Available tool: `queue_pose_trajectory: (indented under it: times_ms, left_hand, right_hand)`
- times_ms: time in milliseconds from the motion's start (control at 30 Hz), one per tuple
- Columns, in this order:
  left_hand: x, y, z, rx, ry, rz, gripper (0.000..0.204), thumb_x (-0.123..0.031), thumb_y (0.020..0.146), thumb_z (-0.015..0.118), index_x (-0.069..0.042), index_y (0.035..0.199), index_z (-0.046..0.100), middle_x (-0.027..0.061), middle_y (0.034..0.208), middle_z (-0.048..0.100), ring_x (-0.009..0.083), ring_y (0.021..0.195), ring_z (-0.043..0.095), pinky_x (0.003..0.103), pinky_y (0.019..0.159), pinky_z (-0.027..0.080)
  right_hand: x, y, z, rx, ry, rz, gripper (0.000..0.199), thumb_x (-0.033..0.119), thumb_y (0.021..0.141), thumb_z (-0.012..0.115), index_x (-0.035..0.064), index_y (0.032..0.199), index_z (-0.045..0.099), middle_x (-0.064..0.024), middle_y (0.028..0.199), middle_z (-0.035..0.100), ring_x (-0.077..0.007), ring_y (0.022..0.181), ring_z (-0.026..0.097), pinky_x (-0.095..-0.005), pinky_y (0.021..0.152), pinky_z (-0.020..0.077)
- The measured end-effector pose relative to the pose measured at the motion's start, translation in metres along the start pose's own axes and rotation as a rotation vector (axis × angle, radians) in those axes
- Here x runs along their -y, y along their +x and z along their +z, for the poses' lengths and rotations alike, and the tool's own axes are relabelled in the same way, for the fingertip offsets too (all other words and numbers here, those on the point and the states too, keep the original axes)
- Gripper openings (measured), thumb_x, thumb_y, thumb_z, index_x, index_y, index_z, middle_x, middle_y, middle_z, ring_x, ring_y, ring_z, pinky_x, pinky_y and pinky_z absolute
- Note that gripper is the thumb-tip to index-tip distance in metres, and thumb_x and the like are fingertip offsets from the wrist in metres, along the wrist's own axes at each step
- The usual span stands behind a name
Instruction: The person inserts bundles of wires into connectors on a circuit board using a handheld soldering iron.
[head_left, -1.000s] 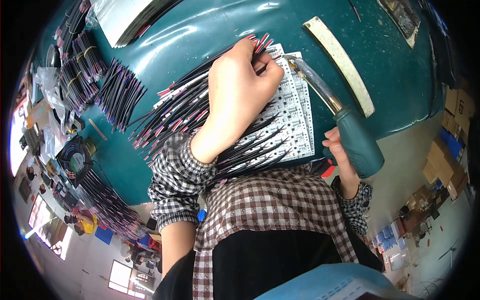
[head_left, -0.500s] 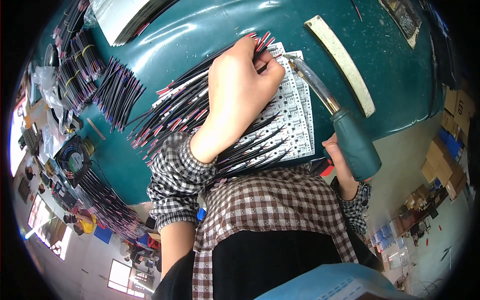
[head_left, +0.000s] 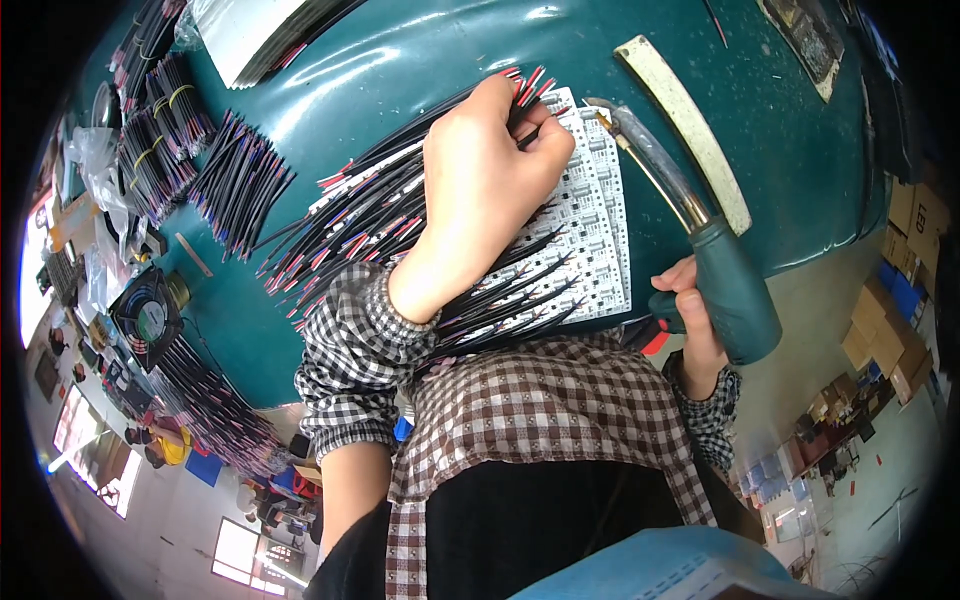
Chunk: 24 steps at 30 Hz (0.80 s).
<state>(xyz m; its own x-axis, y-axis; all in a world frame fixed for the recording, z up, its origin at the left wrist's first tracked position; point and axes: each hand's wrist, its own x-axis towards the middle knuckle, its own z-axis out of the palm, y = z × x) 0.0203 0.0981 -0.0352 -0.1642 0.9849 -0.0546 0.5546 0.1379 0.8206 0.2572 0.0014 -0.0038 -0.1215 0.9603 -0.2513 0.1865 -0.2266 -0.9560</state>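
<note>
My left hand (head_left: 490,185) is closed, thumb against fingers, around a small bunch of black-sheathed wires (head_left: 531,88) with red and white ends. It hovers over a panel of white circuit boards (head_left: 600,245) where rows of black cables lie, some with ends at the boards. My right hand (head_left: 697,318) grips the dark green handle of a soldering gun (head_left: 735,285). The gun's metal tip points up and left, just beyond the boards' right edge and apart from the wires in my left hand. Part of my right hand is hidden behind the handle.
A curved whitish strip (head_left: 685,130) lies right of the boards on the green tabletop (head_left: 330,45). Bundled black wires (head_left: 180,110) and a loose wire pile (head_left: 240,185) are at left, near a small fan (head_left: 147,318). Stacked white sheets (head_left: 250,35) sit at the far left.
The soldering gun has moved right, its tip drawing away from the wire end by my left fingers. My left hand has shifted very slightly right, still holding the wires.
</note>
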Motion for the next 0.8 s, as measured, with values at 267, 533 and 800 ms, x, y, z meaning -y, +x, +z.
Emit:
queue_pose_trajectory:
  times_ms: [267,533,800]
  left_hand:
    - [-0.002,0.0,-0.001,-0.005,0.016,-0.019,0.018,-0.01,0.077,0.067,0.004,0.073,0.057,0.0192,0.061,0.061,0.0357,0.057,0.064,0.041,0.056,0.051]
    - [0.001,0.001,0.0,-0.013,0.026,-0.027,0.018,-0.01,0.076,0.069,0.004,0.074,0.059,0.0102,0.061,0.061,0.0092,0.056,0.055,0.026,0.055,0.046]
    - [0.0,0.002,0.0,-0.022,0.028,-0.001,0.019,-0.01,0.076,0.069,0.004,0.073,0.057,0.0116,0.06,0.059,0.0103,0.053,0.053,0.027,0.054,0.046]
  right_hand:
    - [0.016,0.004,0.012,-0.052,-0.028,0.089,0.032,0.018,0.094,0.06,-0.0077,0.113,0.058,-0.0207,0.111,0.061,-0.0257,0.101,0.062,-0.0347,0.079,0.0573]
    - [0.009,0.004,0.011,-0.048,-0.033,0.086,0.029,0.014,0.093,0.06,-0.0079,0.113,0.059,-0.0191,0.108,0.061,-0.0274,0.102,0.062,-0.0349,0.077,0.0579]
    - [0.004,0.004,0.011,-0.045,-0.033,0.032,0.029,0.01,0.093,0.061,-0.0081,0.115,0.059,-0.0173,0.106,0.061,-0.0294,0.102,0.062,-0.0348,0.075,0.0591]
